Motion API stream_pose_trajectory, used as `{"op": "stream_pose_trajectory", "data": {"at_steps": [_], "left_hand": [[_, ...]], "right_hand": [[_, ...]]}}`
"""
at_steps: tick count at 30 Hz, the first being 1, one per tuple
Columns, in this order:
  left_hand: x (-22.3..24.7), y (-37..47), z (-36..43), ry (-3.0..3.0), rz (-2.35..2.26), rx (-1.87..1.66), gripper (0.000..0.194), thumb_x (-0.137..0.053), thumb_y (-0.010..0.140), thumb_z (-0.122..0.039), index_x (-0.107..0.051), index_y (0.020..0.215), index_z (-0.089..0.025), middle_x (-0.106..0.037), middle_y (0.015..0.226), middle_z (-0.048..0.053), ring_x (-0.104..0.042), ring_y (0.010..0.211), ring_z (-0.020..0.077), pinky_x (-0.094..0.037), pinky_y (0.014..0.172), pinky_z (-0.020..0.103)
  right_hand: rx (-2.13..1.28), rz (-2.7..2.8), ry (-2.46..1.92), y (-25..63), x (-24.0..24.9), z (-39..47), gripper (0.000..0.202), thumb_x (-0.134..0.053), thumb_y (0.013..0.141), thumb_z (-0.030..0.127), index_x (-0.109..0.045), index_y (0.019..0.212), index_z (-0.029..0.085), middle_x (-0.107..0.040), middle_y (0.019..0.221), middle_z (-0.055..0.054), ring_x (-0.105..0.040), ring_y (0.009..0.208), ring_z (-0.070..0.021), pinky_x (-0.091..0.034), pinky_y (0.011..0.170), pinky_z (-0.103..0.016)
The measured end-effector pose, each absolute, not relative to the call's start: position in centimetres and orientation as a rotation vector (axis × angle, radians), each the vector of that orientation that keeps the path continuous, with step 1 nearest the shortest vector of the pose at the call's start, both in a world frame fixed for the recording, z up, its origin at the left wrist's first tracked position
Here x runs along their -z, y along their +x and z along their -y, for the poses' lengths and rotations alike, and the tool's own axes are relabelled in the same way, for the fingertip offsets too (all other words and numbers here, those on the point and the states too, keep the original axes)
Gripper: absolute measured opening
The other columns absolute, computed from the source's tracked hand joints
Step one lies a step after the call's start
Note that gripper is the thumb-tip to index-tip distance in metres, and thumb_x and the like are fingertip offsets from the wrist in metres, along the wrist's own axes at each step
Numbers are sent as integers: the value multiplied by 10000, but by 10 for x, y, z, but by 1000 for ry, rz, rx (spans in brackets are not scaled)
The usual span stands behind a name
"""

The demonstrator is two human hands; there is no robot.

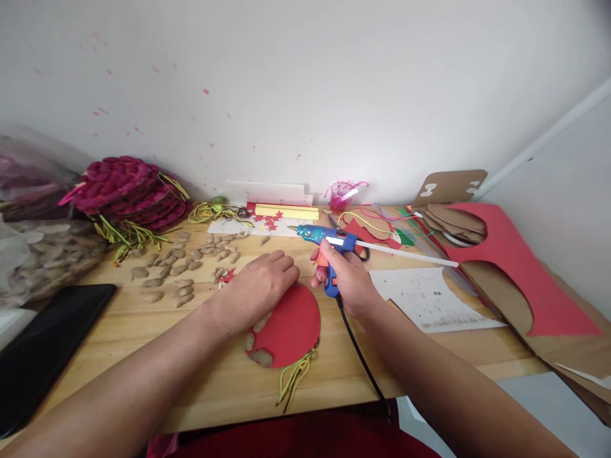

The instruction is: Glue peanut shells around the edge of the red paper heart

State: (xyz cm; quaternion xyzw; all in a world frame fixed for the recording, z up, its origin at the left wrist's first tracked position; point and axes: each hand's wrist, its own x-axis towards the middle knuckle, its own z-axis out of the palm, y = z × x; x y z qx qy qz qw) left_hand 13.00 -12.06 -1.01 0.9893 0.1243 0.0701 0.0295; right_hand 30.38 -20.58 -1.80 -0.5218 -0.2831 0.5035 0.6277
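The right hand (351, 277) holds a blue glue gun (312, 234). Its fingers are wrapped around the handle, and the thumb lies on the side of the gun. The tip of the gun points to the left, over the table (214, 397). A long white glue stick (405, 252) pokes out of the back, and a black cord (358, 353) hangs down from the handle to the table's front edge.

The left hand (258, 286) is over the top left edge of a red disc (296, 324). Its fingers are bent and close to each other, with the back of the hand up. The fingertips are hidden, so I cannot tell if they pinch anything.

The red disc lies flat on the table, near the front and between the two arms. Rim peanuts (261, 357) sit along its lower left edge. Yellow and green strings (298, 372) hang from its lower right edge.

To the left of the left hand, loose peanuts (179, 270) lie on the wood. Behind them is a purple stack (124, 184). Little red stars (271, 222) lie behind the left hand, near a yellow strip (286, 212). A pink cup (341, 197) stands by the wall. To the right are a white paper (420, 292) and a red sheet (515, 254) with round holes cut in it.
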Motion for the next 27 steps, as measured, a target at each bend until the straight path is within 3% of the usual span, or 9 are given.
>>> {"op": "stream_pose_trajectory", "data": {"at_steps": [4, 7, 10, 13, 18, 27], "left_hand": [[12, 129, 112, 2643, -594, -489, 174, -530, 945, -103, -685, 932, -182, -703, 927, 78, -620, 871, 214, -509, 801, 358], [9, 126, 100, 2069, -724, -578, 115, -647, 919, -277, -712, 959, -191, -729, 904, 41, -636, 789, 168, -501, 721, 301], [5, 123, 91, 1514, -706, -585, 263, -806, 797, -388, -724, 921, -171, -693, 836, 18, -595, 711, 119, -472, 661, 249], [2, 122, 85, 1156, -662, -601, 340, -920, 669, -368, -706, 833, -160, -625, 766, -6, -554, 666, 88, -445, 612, 213], [-1, 120, 82, 1023, -605, -590, 366, -960, 624, -313, -674, 788, -154, -600, 748, -5, -549, 666, 82, -446, 602, 202], [0, 117, 79, 1052, -593, -575, 377, -966, 629, -337, -689, 815, -162, -612, 752, -10, -555, 659, 80, -449, 602, 201]], "right_hand": [[-1114, 680, -1129, 309, 13, 209, 459, -736, 836, 647, -673, 800, 194, -579, 531, 43, -584, 470, -126, -515, 551, -261], [-1077, 764, -1081, 311, 10, 213, 423, -663, 916, 618, -696, 836, 204, -627, 586, 21, -638, 520, -148, -532, 596, -284], [-1022, 870, -1079, 309, 7, 220, 368, -627, 963, 574, -708, 887, 224, -664, 641, 5, -689, 596, -172, -550, 651, -312], [-931, 975, -1125, 305, 3, 226, 335, -632, 968, 552, -713, 917, 231, -717, 720, -27, -727, 671, -199, -567, 675, -337], [-896, 1042, -1146, 300, 2, 233, 336, -648, 953, 551, -730, 898, 230, -781, 862, -83, -762, 727, -237, -632, 716, -407], [-787, 1128, -1278, 300, 8, 235, 305, -629, 977, 508, -697, 880, 227, -759, 825, -50, -720, 618, -182, -583, 576, -313]]}}
